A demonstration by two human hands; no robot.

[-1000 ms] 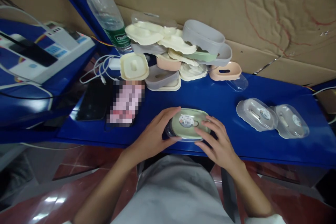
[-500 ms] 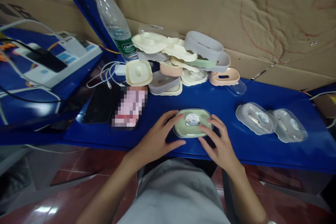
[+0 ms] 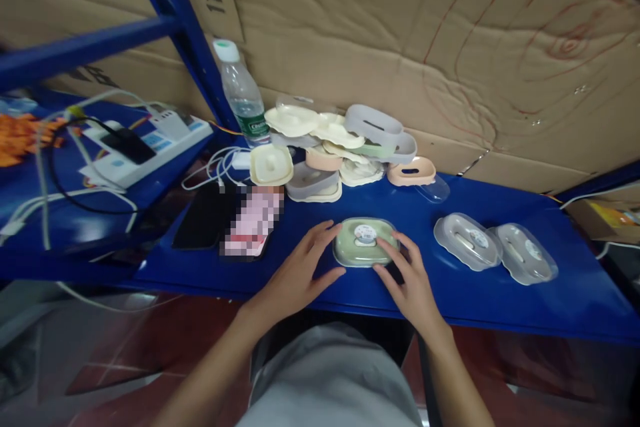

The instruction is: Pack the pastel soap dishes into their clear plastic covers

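A green soap-box-like case (image 3: 370, 253) with a clear lid and a round white label lies flat on the blue table (image 3: 310, 280). At its left end is my left hand (image 3: 305, 267), fingers apart, fingertips at the case's edge. My right hand (image 3: 410, 277) has its fingers spread at the right end, one finger reaching over the lid. Neither hand is wrapped round the case. Two grey lidded cases, one (image 3: 467, 240) overlapping the other (image 3: 525, 253), lie to the right.
Behind is a pile of cream, grey and peach parts, with a grey tray (image 3: 373, 123) on top. A water bottle (image 3: 245, 100) stands beside it. Left are a phone (image 3: 253, 220), a black phone-like slab (image 3: 200, 217) and a power strip (image 3: 145, 153). Cardboard (image 3: 350, 27) lines the back.
The view has tilted up and shifted, so more cardboard shows. Both hands remain around the green case, with the left fingertips slightly nearer its edge.
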